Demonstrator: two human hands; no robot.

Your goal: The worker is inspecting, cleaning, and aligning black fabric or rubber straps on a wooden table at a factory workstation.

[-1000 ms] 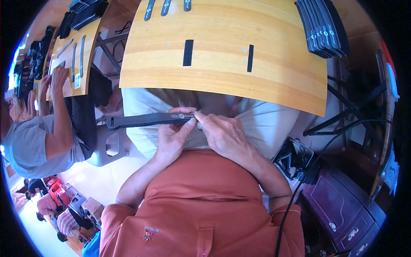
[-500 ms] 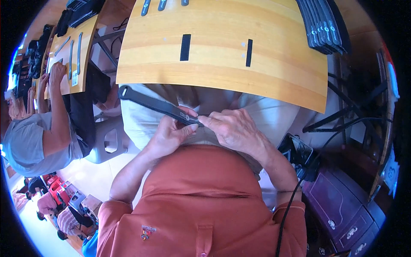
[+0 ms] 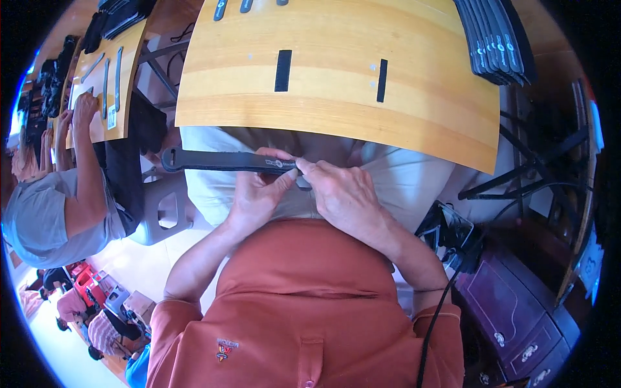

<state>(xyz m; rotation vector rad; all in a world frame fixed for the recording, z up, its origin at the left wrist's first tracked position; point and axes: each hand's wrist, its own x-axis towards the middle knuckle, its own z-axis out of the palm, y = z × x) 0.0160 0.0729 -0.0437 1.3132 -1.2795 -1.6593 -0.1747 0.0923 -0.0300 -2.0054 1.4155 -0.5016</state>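
1. The left hand (image 3: 257, 195) pinches the long dark strap (image 3: 217, 160) — it is up over the lap (image 3: 208, 194).
2. The right hand (image 3: 347, 194) touches its right end — I can't tell if those fingers squeeze.
3. Two black strips (image 3: 283, 71) lie on the table (image 3: 330, 113).

Table (image 3: 336, 90): honey-coloured wood
Floor (image 3: 150, 258): pale, tiled
Cabinet (image 3: 508, 307): purplish, ornate handles (image 3: 529, 352)
Stool (image 3: 152, 226): grey
Light (image 3: 18, 126): bluish glare over there, far left

Your hands (image 3: 255, 196): 2 | held grey strap (image 3: 220, 160): 1, perhaps more | in from bench's (image 3: 330, 107) near edge, black strips (image 3: 283, 70): 2 | toward left edge, loose straps (image 3: 246, 5): 3 | right edge, strap stack (image 3: 495, 45): 1
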